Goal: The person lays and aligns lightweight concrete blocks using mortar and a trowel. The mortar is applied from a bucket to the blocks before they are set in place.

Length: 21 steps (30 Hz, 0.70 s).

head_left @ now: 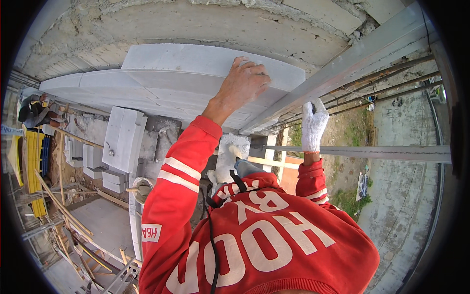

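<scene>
My bare left hand (245, 81) bends its fingers over the upper edge of a long light-grey aerated concrete block (171, 59). Dust whitens its knuckles. The block lies on top of a wall of similar blocks (103, 88), its right end close to a grey metal post (362, 54). My right hand (315, 125), in a white knitted glove, is raised just right of the post, near thin reinforcing bars (384, 81). Its fingers are curled together, and what they hold, if anything, is hidden.
A rough concrete face (235, 22) runs behind the blocks. To the left stand stacked blocks (122, 139), a bucket (143, 188) and wooden poles (66, 210); a person (39, 112) crouches beyond. A metal rail (377, 153) crosses on the right, above ground far below.
</scene>
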Tool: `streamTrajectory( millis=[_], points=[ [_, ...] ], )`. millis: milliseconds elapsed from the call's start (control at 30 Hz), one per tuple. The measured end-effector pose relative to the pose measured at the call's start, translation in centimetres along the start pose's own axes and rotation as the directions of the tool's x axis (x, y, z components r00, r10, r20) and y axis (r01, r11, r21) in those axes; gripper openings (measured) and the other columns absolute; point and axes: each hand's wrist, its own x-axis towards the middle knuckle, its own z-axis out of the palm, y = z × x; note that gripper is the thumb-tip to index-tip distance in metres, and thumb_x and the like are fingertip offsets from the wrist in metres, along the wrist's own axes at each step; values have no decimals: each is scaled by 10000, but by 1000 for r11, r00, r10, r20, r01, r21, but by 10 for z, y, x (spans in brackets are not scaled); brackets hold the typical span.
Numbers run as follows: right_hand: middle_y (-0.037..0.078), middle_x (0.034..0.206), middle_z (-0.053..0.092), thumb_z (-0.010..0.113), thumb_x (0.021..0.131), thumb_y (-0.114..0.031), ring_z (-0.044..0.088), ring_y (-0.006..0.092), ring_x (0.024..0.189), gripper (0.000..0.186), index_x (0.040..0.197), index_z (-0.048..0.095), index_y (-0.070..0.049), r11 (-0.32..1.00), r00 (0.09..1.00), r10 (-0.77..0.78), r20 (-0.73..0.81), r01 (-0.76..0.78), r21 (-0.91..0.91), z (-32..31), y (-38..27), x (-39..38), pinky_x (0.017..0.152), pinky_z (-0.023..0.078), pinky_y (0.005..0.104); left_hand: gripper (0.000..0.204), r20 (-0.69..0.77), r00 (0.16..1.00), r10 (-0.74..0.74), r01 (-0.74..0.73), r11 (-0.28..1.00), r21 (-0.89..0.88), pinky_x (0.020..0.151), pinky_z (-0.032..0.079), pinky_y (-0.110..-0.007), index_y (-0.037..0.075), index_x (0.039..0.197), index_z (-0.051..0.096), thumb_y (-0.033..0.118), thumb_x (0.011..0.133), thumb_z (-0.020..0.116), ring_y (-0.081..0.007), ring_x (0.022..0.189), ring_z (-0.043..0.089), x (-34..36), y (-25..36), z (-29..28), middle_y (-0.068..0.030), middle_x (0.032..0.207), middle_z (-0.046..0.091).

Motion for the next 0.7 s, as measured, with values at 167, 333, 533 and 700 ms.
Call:
streamTrajectory(
  millis=[167, 333, 533, 700],
  points=[
    [84, 754, 596, 574, 893, -98, 477, 142, 665, 168, 932, 639, 52, 999, 999, 26, -47, -25, 30, 6, 5, -4, 635, 421, 297, 51, -146, 989, -33, 24, 998, -60, 1059, 326, -436, 157, 820, 724, 201, 793, 720, -160, 1020, 601, -5, 8, 14, 44, 929, 660],
    [84, 748, 586, 571, 886, -89, 466, 151, 659, 163, 889, 632, 62, 994, 997, 15, -70, -8, 108, 10, 2, -3, 638, 418, 302, 46, -162, 983, -81, 71, 995, -66, 1064, 317, -442, 164, 830, 726, 184, 789, 720, -157, 1042, 596, -7, 9, 15, 53, 942, 658],
    [-3, 725, 552, 554, 862, -51, 440, 73, 655, 120, 854, 631, 41, 966, 992, 118, 55, -127, 224, 4, 4, -4, 582, 378, 253, 146, -321, 938, -128, 114, 992, -60, 1037, 335, -434, 147, 906, 715, 193, 769, 738, -201, 1065, 581, -23, 21, 10, 15, 993, 654],
    [-42, 694, 494, 620, 840, -53, 390, 30, 604, 41, 851, 627, -15, 914, 957, 186, 224, -252, 318, -9, -8, -3, 514, 304, 221, 200, -294, 880, -373, 294, 914, -278, 954, 387, -421, 103, 946, 696, 174, 762, 734, -241, 1058, 576, -96, 35, 16, -38, 1017, 650]
  ],
)
